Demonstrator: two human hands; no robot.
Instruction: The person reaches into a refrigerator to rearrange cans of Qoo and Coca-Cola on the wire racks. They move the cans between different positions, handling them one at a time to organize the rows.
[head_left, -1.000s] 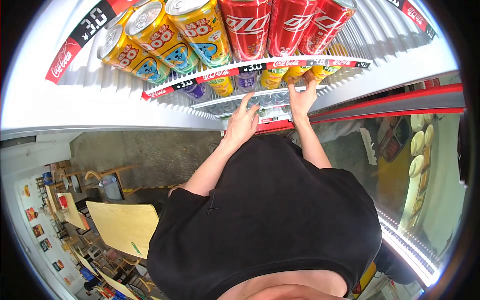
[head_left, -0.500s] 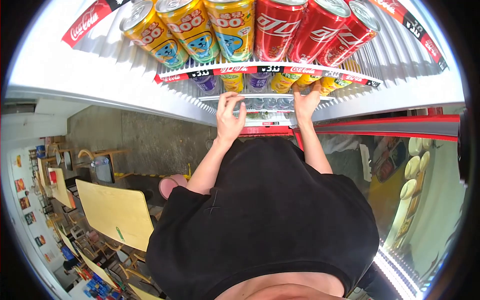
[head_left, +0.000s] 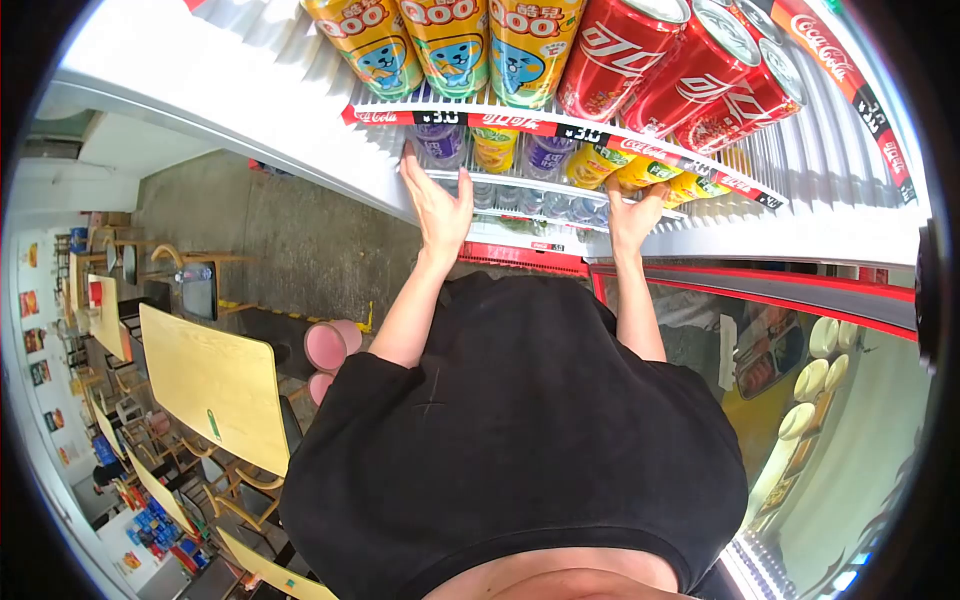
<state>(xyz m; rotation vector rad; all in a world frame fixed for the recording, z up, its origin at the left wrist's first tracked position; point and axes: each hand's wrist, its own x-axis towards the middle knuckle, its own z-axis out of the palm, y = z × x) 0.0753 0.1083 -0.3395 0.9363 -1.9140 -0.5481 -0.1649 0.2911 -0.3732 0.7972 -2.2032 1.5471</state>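
My left hand (head_left: 438,212) is open, its fingers spread upward along the left end of the lower shelf in the drinks fridge. Its nearest bottle is a purple-labelled one (head_left: 441,146). My right hand (head_left: 636,220) reaches to the shelf's right part, thumb and fingers on either side of the lower end of a yellow bottle (head_left: 646,173). Beside that stand another yellow bottle (head_left: 594,165) and a second purple-labelled bottle (head_left: 547,155). A smaller yellow bottle (head_left: 493,149) is between the purple ones. The bottles' tops are hidden under the upper shelf.
Yellow cans (head_left: 455,55) and red cola cans (head_left: 615,60) line the upper shelf above my hands, behind a red price strip (head_left: 520,125). Clear bottles (head_left: 530,200) sit lower down. The red-edged door (head_left: 760,285) stands open at right. Tables (head_left: 210,380) and pink stools (head_left: 328,346) are at left.
My left hand has moved left and its fingers have spread wider. My right hand stays at the yellow bottles. The view has shifted and tilted, so the shelves now slope down to the right.
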